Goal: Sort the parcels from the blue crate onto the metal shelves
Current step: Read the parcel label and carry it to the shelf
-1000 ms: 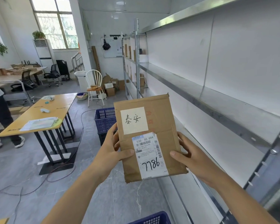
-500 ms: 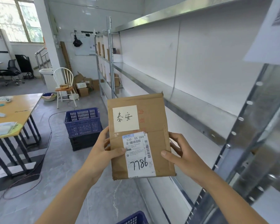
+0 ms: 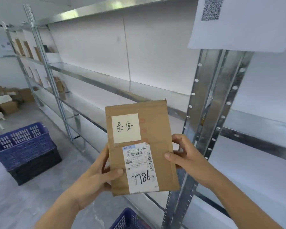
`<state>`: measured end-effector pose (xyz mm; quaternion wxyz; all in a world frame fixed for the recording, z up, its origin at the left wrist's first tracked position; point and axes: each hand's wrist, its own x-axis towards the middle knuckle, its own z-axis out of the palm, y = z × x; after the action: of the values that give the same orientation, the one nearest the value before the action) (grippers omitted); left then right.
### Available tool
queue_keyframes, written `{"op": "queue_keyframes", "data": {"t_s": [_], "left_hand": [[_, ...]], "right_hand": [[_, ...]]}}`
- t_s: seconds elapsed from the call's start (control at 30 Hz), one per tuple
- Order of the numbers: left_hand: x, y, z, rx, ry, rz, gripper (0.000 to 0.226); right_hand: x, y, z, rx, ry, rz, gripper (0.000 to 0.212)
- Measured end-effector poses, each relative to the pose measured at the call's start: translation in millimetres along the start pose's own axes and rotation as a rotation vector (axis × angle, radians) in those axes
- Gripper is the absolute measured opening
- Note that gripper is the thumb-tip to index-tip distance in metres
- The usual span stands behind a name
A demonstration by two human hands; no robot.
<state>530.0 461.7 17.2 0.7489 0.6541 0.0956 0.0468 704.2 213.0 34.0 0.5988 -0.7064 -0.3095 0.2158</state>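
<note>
In front of the metal shelves (image 3: 116, 85) I hold one brown parcel (image 3: 155, 129) up in the air with both hands. My left hand (image 3: 96, 177) grips its left edge low down, with the thumb lying flat on the front and the other fingers curled behind. My right hand (image 3: 186, 157) grips the right edge, thumb on the front and fingers wrapped round the side. The parcel stands upright and tips a little to the left. It has a pale square note (image 3: 126, 128) with hand-written signs near the top, and a white label (image 3: 139, 166) below it with bar codes and the big number 7786. Just behind my right hand a shelf post (image 3: 208, 100) with a row of holes goes up. A white sheet (image 3: 238, 22) with a square code hangs at the top of it. Low on the left, a blue crate (image 3: 21, 142) sits on top of a dark crate (image 3: 35, 169) on the grey floor (image 3: 20, 204). The rim of another blue crate (image 3: 127, 219) shows at the bottom edge, below the parcel. Far off on the left are some cardboard boxes (image 3: 7, 103) on the floor.
</note>
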Motion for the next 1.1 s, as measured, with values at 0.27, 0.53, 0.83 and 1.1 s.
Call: {"op": "queue_keyframes", "data": {"t_s": [0.27,0.53,0.83,1.1], "left_hand": [[6,-32,33,-0.049,-0.241,-0.055,0.100],[27,-57,145,-0.014,-0.584,-0.166,0.113],[0,-95,329,0.099,-0.880,-0.209,0.111],[-105,-140,515,0.135,-1.106,-0.253,0.090]], "right_hand": [[-89,-8,-26,-0.071,0.204,0.102,0.067],[-226,0,-80,-0.036,0.490,0.213,0.062],[-419,16,-133,-0.150,0.869,0.320,0.071],[-638,23,-168,0.007,1.138,0.323,0.065]]}}
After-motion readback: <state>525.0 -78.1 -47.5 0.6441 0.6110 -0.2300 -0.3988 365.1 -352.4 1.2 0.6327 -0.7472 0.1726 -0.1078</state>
